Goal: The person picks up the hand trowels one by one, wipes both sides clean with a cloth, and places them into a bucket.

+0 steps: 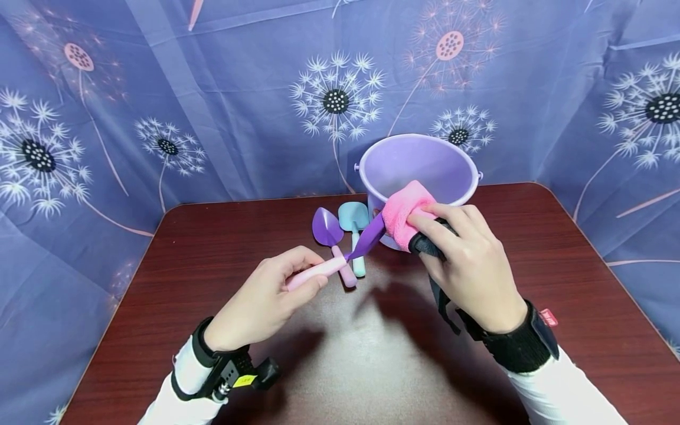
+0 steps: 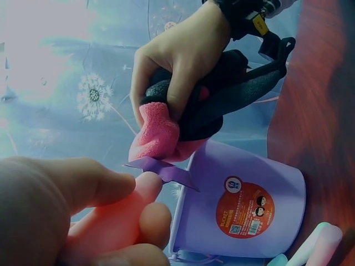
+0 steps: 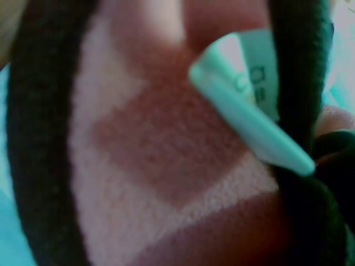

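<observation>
My left hand grips the pink handle of a toy shovel, whose purple blade points toward the bucket. A pink fluffy cloth with black edging is held in my right hand and meets the blade's far end, covering the tip. In the left wrist view the purple blade lies right beneath the bunched cloth. Filling the right wrist view is the cloth's pink pile between black edges, with a folded pale-green label bearing blurred letters.
Behind the cloth stands a purple bucket with an orange label. Left of it, a second purple toy shovel with a pink handle lies on the dark wooden table, beside a blue-green toy shovel. A dandelion-print curtain hangs behind.
</observation>
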Motion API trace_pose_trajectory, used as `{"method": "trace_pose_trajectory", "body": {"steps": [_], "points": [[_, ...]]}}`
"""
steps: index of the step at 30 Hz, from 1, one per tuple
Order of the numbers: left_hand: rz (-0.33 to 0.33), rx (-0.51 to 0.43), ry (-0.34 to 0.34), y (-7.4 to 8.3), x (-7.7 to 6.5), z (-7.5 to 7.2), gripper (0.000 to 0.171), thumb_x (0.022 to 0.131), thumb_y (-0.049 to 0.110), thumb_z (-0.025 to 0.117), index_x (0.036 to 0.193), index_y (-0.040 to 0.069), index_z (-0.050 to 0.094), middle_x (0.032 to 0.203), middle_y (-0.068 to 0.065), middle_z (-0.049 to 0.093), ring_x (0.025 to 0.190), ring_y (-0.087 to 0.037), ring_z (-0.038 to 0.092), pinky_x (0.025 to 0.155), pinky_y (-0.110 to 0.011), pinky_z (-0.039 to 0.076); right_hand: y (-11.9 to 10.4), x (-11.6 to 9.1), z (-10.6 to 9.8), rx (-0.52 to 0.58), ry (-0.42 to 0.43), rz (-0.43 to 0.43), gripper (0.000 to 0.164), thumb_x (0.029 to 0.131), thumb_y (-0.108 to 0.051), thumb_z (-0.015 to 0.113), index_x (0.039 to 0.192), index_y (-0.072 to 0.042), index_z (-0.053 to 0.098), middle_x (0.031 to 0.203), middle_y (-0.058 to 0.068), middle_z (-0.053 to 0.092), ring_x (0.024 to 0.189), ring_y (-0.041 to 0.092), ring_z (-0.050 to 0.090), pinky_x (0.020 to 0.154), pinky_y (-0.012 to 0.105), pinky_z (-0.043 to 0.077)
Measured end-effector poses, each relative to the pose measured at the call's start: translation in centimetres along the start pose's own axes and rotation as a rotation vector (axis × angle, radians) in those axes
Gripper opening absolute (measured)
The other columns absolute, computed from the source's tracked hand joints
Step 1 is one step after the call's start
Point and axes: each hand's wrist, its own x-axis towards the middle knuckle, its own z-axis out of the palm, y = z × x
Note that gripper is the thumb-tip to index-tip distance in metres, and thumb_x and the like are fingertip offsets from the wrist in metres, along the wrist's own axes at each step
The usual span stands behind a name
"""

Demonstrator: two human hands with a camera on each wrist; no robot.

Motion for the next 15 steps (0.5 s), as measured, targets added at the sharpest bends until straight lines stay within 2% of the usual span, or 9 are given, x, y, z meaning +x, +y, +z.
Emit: {"method": "trace_pose_trajectory", "body": {"steps": [9, 15], "points": [[-0.053, -0.014, 0.015, 0.23, -0.08, -0.08, 0.01, 0.102, 0.019, 0.074, 0.11, 0.024, 0.071, 0.077, 0.006, 0.055, 0.063, -0.013, 0.048, 0.059, -0.029, 0.041, -0.07, -0.11, 0.23, -0.018, 0.002, 0.031, 0.028, 0.097, -0.012, 0.068, 0.124, -0.007, 0.074, 0.119, 0.02, 0.068, 0.097, 0.044, 0.058, 0.083, 0.055, 0.051], [-0.042, -0.02, 0.025, 0.33, -0.05, -0.13, 0.009, 0.103, 0.018, 0.072, 0.11, 0.023, 0.07, 0.08, 0.006, 0.056, 0.066, -0.013, 0.048, 0.061, -0.029, 0.04, -0.57, -0.33, 0.6, -0.013, -0.018, 0.019, 0.03, 0.095, -0.011, 0.07, 0.125, -0.008, 0.074, 0.119, 0.018, 0.067, 0.1, 0.043, 0.059, 0.083, 0.055, 0.053]]}}
